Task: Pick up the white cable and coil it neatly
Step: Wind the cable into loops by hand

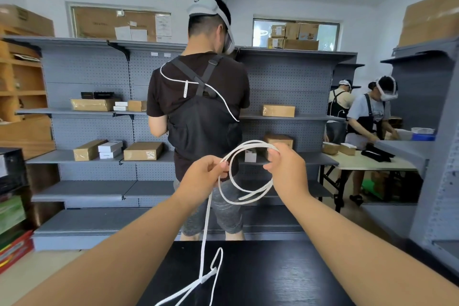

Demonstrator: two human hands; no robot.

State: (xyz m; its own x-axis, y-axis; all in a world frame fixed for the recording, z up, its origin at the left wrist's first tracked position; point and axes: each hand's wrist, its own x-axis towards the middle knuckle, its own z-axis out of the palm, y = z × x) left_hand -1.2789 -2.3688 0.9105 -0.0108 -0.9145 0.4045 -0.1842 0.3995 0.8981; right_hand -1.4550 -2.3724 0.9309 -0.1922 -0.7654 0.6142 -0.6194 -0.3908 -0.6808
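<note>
both hands pinch the white cable (224, 196): left hand (203, 176), right hand (285, 166). about two loops hang between them; the tail below the left hand stays uncoiled.

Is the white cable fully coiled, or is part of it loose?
Partly coiled. The thin white cable forms loops between the left hand and right hand; the rest hangs onto the black table.

Over table (273, 278), cable (207, 218); shelves (87, 189) behind
</note>
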